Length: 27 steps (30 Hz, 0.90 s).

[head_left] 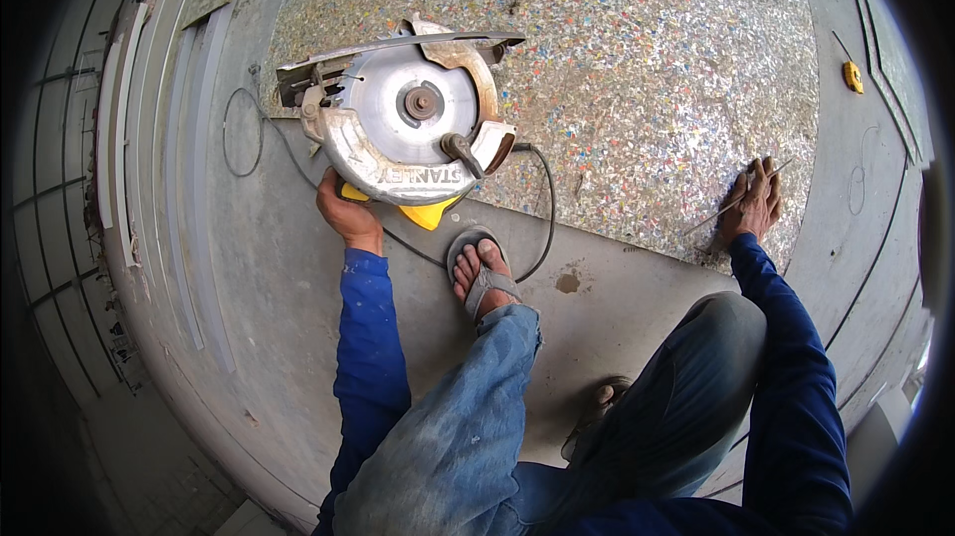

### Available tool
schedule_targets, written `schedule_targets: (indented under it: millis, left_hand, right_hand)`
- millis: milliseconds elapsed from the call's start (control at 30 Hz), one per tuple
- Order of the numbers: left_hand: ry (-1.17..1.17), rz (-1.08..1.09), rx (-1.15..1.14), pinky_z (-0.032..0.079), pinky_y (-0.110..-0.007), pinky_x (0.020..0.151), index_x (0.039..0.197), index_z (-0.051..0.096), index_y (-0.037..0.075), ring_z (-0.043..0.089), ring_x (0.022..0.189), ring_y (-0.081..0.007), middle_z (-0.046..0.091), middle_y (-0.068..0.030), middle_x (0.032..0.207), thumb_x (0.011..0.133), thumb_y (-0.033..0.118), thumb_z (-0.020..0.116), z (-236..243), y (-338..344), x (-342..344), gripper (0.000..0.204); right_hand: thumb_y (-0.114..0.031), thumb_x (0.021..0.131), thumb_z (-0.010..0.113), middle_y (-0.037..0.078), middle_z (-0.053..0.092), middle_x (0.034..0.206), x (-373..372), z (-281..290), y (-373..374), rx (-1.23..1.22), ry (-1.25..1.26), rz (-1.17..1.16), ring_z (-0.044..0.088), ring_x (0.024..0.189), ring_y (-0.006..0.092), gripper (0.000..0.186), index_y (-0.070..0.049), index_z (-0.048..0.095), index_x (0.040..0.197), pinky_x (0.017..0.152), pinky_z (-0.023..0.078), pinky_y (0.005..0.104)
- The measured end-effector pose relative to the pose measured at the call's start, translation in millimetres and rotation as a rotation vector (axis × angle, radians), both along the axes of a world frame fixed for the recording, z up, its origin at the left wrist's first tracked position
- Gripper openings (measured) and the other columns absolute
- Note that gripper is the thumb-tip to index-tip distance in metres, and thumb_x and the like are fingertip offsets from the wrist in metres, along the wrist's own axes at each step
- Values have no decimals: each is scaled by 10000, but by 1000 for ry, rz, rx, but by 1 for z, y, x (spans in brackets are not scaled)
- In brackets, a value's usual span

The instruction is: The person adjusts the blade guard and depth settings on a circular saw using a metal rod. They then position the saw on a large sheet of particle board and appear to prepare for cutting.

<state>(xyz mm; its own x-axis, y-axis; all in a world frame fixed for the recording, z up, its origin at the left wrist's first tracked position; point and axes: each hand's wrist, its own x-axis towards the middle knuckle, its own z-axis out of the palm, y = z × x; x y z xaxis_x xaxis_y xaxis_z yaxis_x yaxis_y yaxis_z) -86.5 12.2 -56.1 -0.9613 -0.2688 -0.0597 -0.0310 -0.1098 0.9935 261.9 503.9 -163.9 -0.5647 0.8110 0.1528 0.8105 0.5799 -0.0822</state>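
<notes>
Left hand [350, 216]: fingers curled round the yellow handle side of a circular saw [343, 143], grasping it. The thumb is not clearly seen. The saw lies just ahead and to the right of this hand, turned so that the round blade [383, 108] faces up and its flat base plate [453, 38] is on the far side. Its body overlaps the near left part of a speckled, multicoloured board [637, 69]; cannot tell whether it rests there or is held clear.

Right hand [753, 203]: on the near right part of the board, fingers pointing away from the body. A thin stick [704, 223] runs slantwise among the fingers, its ends showing on both sides of the hand; cannot tell whether it is gripped or merely lies there.

Between the hands: a dark cable [550, 228] bows out from the saw and back toward the left hand, passing a sandalled foot [484, 272]. A brownish patch [568, 282] marks the grey floor [637, 272].

Left of the left hand: long pale strips [189, 268] on the floor. Ahead and right of the right hand, beyond the board's edge: a small yellow-and-black tool [853, 77], kind unclear.
</notes>
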Motion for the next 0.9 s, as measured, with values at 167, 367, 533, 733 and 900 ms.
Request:
schedule_targets:
  millis: [167, 367, 533, 733, 900]
  left_hand:
    - [12, -7, -22, 515, -330, 826, 1117, 647, -58, 637, 950, -204, 648, -115, 1074, 982, 316, 426, -2, -3, -1, 455]
    - [10, 6, -3, 509, -345, 872, 1132, 638, -68, 632, 984, -220, 643, -125, 1102, 988, 309, 424, -4, -5, -2, 458]
    - [23, 1, -17, 511, -348, 875, 1138, 635, -74, 630, 989, -227, 639, -133, 1112, 993, 309, 416, -4, -3, -1, 465]
    - [51, -18, -110, 511, -354, 883, 1145, 632, -73, 626, 1002, -231, 632, -149, 1129, 997, 319, 401, -7, -9, -2, 479]
    - [13, 4, -41, 510, -360, 897, 1149, 633, -65, 623, 1017, -239, 625, -143, 1146, 994, 321, 413, -1, -1, 0, 470]
  right_hand:
    - [-376, 1032, 411, 28, 308, 1613, -2, 3, -2, -10, 2, 2, 212, 1496, 292, 487, -167, 403, 1472, 1184, 102, 480]
    - [-375, 1034, 409, 28, 309, 1612, -2, 4, -2, -5, -11, 8, 214, 1495, 295, 487, -167, 400, 1474, 1182, 103, 474]
    - [-377, 1035, 407, 30, 316, 1610, -1, 3, -2, 0, -4, 11, 214, 1494, 296, 486, -163, 403, 1472, 1180, 104, 472]
    - [-375, 1033, 411, 42, 331, 1601, -2, 2, -2, -1, 21, 12, 226, 1489, 300, 481, -156, 424, 1462, 1179, 106, 468]
    - [-369, 1033, 413, 46, 345, 1593, -2, 4, -2, 15, 22, 18, 236, 1485, 303, 477, -155, 432, 1459, 1176, 112, 466]
